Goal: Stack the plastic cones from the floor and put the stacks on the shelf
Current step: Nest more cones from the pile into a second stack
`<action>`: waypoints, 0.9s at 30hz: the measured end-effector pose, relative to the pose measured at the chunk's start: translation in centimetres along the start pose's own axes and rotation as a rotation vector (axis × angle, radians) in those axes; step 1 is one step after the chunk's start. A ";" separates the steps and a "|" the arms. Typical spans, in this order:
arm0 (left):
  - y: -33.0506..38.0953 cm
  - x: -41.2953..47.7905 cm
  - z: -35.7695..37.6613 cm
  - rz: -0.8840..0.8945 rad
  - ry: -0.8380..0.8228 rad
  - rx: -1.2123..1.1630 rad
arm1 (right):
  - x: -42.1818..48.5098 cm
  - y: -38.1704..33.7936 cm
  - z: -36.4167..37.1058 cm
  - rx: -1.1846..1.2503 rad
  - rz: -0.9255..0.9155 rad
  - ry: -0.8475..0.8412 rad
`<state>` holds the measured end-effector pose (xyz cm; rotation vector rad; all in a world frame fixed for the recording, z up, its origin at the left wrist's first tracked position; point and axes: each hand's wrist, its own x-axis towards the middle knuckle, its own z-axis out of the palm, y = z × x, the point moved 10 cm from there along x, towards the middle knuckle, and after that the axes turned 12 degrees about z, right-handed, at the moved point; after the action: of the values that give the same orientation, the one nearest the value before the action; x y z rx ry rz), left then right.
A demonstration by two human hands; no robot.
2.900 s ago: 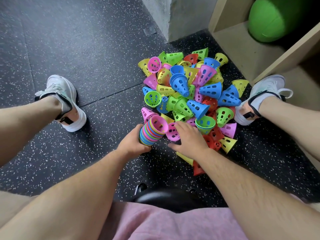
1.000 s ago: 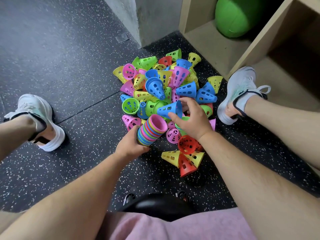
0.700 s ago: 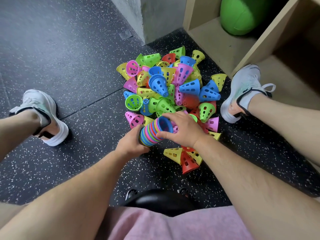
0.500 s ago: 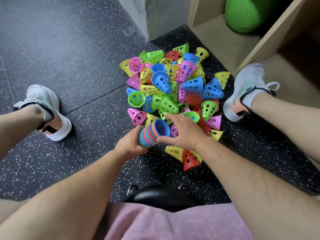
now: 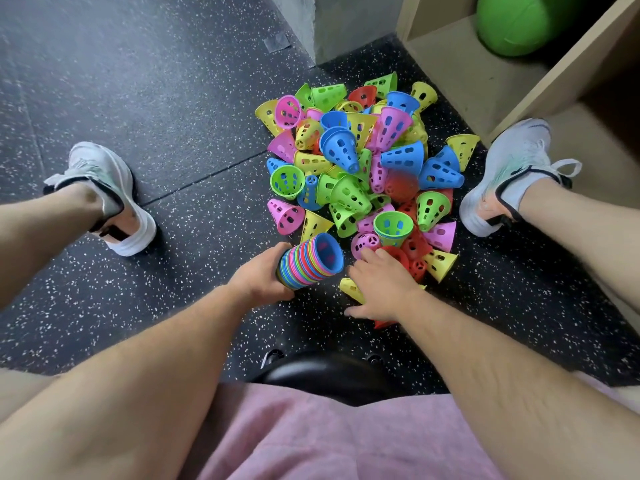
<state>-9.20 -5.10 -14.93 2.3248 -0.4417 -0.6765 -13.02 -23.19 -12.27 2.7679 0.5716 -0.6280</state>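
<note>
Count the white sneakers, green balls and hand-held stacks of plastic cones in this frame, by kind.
White low-top sneakers: 2
Green round ball: 1
Multicoloured stack of plastic cones, gripped by the left hand: 1
Total: 4

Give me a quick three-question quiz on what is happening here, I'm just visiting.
1. True or false: the left hand grips the stack of cones.
2. Pick one: the cone at the stack's open end is A) blue, B) yellow, C) green.
3. Fill in: in the shelf lies a green ____.
Key: 1 true; 2 A; 3 ball.
</note>
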 end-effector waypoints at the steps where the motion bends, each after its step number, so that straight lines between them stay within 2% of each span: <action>1: 0.0 0.0 0.0 0.001 -0.005 0.007 | 0.0 -0.4 0.2 -0.057 -0.006 -0.010; 6: 0.0 0.1 0.0 0.009 -0.006 0.020 | 0.3 -0.7 1.5 -0.159 0.008 -0.060; 14: 0.1 0.1 -0.2 -0.007 0.019 -0.002 | 1.1 0.5 1.3 -0.073 0.060 -0.043; 21: -0.8 -0.6 -1.3 -0.051 0.141 -0.103 | 1.8 2.1 -2.5 0.405 0.108 0.176; 24: -1.1 -0.7 -1.8 -0.080 0.183 -0.134 | 2.1 3.9 -3.6 0.718 0.183 0.168; 27: -1.2 -0.8 -2.1 -0.109 0.220 -0.167 | 2.3 5.7 -5.3 0.918 0.243 0.210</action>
<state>-8.48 -2.74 -14.10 2.2440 -0.1536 -0.4809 -6.77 -25.84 -7.82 3.7015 -0.0784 -0.6576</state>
